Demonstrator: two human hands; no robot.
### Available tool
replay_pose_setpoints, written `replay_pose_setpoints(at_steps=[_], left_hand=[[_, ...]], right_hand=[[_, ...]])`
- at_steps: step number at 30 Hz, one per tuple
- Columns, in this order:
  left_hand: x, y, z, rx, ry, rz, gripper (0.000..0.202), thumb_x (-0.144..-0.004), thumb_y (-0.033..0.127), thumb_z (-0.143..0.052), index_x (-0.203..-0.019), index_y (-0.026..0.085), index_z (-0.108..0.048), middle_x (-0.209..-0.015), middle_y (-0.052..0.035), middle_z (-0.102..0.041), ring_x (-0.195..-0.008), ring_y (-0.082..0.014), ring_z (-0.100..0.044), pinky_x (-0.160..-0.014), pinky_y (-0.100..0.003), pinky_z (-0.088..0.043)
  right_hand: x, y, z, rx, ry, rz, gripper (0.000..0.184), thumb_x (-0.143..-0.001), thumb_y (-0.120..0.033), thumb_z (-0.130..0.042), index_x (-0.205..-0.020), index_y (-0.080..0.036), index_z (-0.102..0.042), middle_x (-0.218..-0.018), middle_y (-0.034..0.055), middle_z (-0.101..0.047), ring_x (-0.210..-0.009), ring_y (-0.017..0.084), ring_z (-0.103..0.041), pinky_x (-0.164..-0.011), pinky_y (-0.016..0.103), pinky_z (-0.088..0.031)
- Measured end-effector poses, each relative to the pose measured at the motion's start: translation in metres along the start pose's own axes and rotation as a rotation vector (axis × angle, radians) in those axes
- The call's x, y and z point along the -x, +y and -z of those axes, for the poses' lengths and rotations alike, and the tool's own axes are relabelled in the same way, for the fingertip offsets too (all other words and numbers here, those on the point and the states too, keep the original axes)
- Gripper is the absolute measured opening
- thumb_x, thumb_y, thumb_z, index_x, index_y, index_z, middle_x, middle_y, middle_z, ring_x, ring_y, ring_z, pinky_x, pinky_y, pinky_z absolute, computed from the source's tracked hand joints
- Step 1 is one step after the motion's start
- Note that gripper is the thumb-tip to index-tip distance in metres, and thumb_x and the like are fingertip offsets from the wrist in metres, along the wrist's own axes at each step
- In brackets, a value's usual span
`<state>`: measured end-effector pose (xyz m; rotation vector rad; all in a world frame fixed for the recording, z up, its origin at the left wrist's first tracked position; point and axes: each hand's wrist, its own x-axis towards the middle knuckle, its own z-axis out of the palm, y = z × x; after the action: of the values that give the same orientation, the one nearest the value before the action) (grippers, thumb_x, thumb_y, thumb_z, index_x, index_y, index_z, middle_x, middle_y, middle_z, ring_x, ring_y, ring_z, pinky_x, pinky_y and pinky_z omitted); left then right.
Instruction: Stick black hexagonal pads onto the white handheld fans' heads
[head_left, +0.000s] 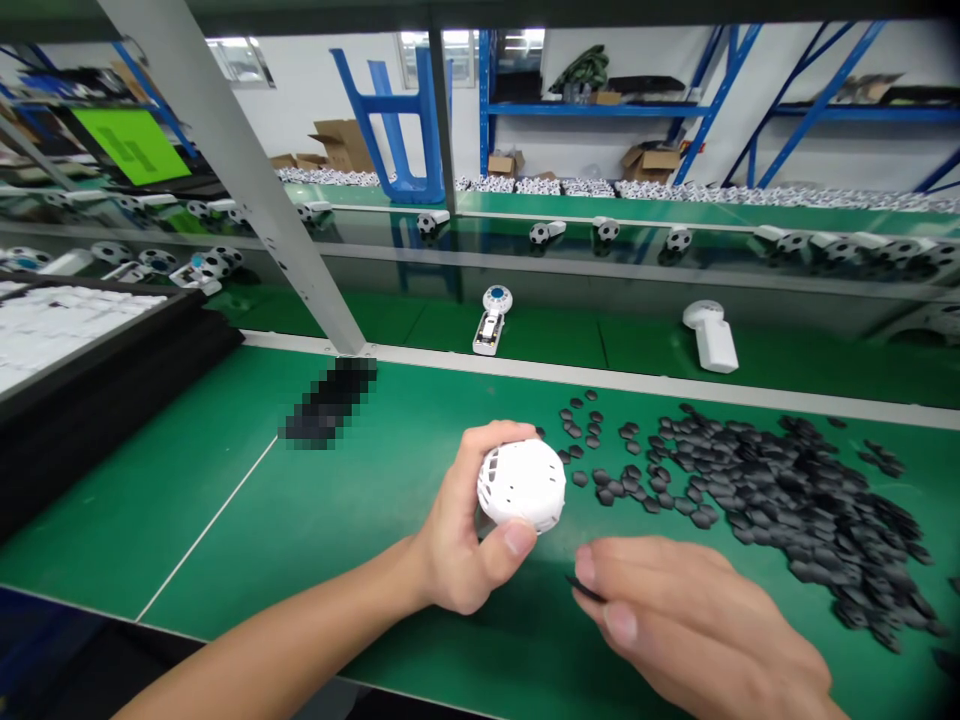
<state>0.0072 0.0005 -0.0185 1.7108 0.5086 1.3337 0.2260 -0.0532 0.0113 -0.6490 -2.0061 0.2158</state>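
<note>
My left hand is closed around a white round shell with small holes, held just above the green table. To its right, my right hand pinches a thin black piece between thumb and fingers. A big heap of small black pentagon pieces lies on the table just beyond my right hand.
The green table has a white line across it. Black trays of white parts stand at the left. A grey slanted post rises behind. Beyond a white strip, a belt carries white handheld fans and football-patterned ones.
</note>
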Motion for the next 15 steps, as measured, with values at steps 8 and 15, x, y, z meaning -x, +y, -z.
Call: replay_pose_setpoints(at_steps=[8, 15], left_hand=[[0.002, 0.000, 0.003, -0.019, -0.016, 0.020, 0.061, -0.094, 0.044, -0.060, -0.146, 0.023, -0.039, -0.124, -0.0142, -0.056, -0.099, -0.0267, -0.060, -0.079, -0.040, -0.051], [0.002, 0.001, -0.001, -0.033, -0.002, 0.018, 0.060, -0.094, 0.046, -0.060, -0.145, 0.023, -0.039, -0.125, -0.0139, -0.057, -0.098, -0.0253, -0.060, -0.080, -0.039, -0.051]], right_hand=[[-0.014, 0.004, -0.008, -0.086, 0.071, -0.255, 0.026, -0.087, -0.007, -0.077, -0.106, -0.025, -0.075, -0.093, -0.0014, -0.084, -0.073, 0.016, -0.081, -0.071, 0.017, -0.067], [-0.013, 0.007, -0.021, -0.525, 0.044, -0.678, 0.007, -0.091, -0.024, -0.077, -0.088, -0.021, -0.071, -0.081, 0.0015, -0.078, -0.072, 0.019, -0.080, -0.066, 0.021, -0.066]])
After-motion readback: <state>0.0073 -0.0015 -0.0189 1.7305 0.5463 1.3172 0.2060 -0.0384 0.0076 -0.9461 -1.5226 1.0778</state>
